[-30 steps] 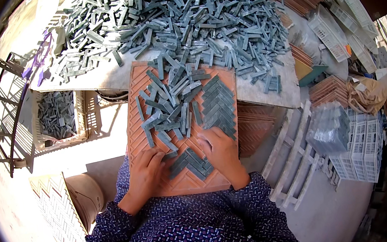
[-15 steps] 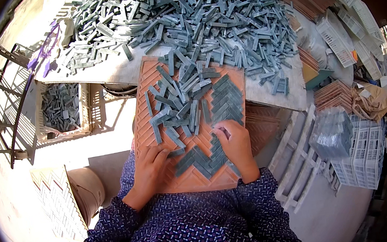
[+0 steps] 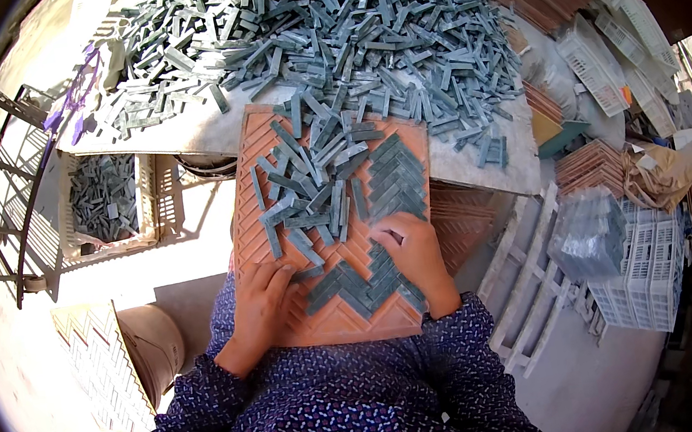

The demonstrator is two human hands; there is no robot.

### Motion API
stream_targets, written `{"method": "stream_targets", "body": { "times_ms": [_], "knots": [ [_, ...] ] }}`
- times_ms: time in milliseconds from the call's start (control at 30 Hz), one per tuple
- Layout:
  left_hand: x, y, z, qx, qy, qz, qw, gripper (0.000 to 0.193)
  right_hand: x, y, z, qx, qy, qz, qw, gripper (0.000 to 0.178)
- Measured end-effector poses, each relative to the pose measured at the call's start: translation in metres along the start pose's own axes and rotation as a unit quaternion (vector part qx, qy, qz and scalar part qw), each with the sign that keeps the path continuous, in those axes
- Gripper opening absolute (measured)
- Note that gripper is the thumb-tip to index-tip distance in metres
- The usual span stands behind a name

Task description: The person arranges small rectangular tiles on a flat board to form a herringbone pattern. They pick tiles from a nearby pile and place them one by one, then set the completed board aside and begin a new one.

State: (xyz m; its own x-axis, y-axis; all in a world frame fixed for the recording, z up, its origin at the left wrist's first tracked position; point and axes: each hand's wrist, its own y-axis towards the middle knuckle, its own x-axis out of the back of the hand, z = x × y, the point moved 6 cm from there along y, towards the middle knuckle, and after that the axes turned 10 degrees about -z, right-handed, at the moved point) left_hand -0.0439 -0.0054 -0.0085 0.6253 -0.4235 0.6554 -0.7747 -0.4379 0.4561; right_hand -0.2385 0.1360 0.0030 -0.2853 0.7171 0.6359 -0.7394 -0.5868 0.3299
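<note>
An orange tray (image 3: 347, 329) with a grooved herringbone pattern leans against my lap and the table edge. Green-grey stone strips (image 3: 399, 175) fill its grooves on the right, and more lie in a zigzag lower down. Over its upper middle is a loose heap of strips (image 3: 307, 188). My left hand (image 3: 263, 307) rests on the tray's left side, fingers closed at the end of one strip (image 3: 309, 272). My right hand (image 3: 418, 252) is over the laid strips at right, thumb and fingertips pinched together; what they hold is hidden.
A big pile of stone strips (image 3: 355, 29) covers the table (image 3: 185, 137) ahead. At left stand a crate of strips (image 3: 150, 195), a metal rack (image 3: 10, 184) and a bucket (image 3: 151, 340) with a patterned panel. White crates (image 3: 638, 281), a wrapped bundle (image 3: 589, 233) and a slatted pallet (image 3: 525, 279) are at right.
The whole view has shifted slightly, the tray appearing a little further left. My right hand's fingertips have moved only slightly on the tray; my left hand stays beside the same strip.
</note>
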Motion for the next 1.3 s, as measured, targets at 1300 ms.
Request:
{"method": "stream_targets", "body": {
  "times_ms": [1300],
  "knots": [
    [-0.01, -0.004, -0.01, 0.058, -0.061, 0.059, 0.995, 0.021, 0.009, -0.015, 0.034, -0.046, 0.065, 0.105, 0.991, 0.011]
  ]
}}
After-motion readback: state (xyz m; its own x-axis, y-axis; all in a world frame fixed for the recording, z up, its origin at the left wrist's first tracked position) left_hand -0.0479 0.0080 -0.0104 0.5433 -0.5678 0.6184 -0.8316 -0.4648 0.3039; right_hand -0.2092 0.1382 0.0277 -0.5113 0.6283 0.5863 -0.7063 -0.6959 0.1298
